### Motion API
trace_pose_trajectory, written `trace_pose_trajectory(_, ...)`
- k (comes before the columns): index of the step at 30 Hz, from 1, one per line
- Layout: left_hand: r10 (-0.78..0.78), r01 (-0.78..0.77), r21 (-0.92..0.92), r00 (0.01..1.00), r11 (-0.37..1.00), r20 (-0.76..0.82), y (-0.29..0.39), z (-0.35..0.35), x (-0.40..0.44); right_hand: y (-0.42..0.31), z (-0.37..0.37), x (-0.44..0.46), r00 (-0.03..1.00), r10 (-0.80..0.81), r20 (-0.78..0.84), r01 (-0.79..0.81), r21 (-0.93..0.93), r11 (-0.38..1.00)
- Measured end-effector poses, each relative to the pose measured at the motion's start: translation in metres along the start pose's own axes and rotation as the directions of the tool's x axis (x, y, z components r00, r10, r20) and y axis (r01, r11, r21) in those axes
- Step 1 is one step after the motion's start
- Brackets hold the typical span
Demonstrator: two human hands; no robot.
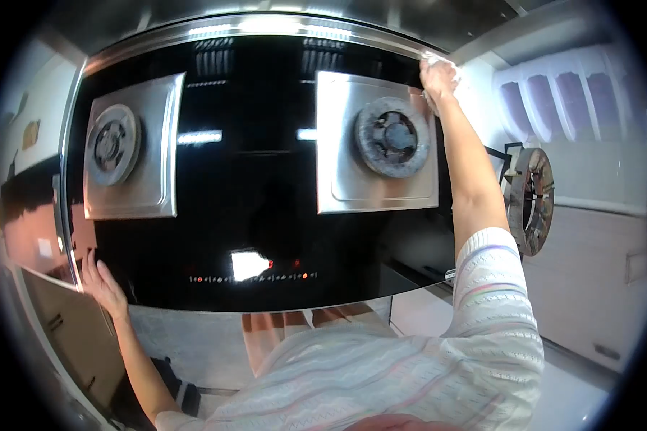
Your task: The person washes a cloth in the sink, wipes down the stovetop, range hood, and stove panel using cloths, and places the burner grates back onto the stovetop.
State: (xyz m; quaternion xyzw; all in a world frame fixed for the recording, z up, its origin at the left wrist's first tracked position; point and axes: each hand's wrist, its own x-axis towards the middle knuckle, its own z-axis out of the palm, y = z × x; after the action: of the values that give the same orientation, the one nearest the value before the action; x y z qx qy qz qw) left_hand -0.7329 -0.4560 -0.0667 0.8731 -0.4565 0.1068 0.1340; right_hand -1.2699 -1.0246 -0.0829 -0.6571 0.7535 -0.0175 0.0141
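Resting at the front-left corner of the black hob (pixel 251 187) in the head view, the left hand (pixel 103 286) has its fingers loosely spread. The right hand (pixel 439 80) bunches over what looks like a white cloth (pixel 432 57) at the back-right corner, its grip too hidden to tell. The right sleeve (pixel 490 276) lies near the pan support (pixel 535 202) and might knock it; lit control lights (pixel 305 276) suggest a stray touch could switch something on.
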Motion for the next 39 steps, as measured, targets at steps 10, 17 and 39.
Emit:
trace_pose_trajectory(10, -0.06, 0.043, -0.163, 0.993, 0.986, -0.1, 0.01, -0.003, 0.002, -0.223, -0.02, -0.093, 0.981, 0.043, 0.187, -0.06, 0.089, 0.994)
trace_pose_trajectory(17, -0.083, 0.03, -0.282, 0.98, 0.959, -0.178, 0.007, -0.006, 0.003, -0.331, 0.012, -0.222, 0.719, -0.692, -0.069, 0.692, 0.162, 0.703)
trace_pose_trajectory(39, -0.423, 0.054, -0.806, 0.871, 0.589, -0.251, -0.041, -0.044, -0.044, -0.465, 0.02, -0.57, -0.014, -0.945, -0.327, 0.974, 0.21, -0.087)
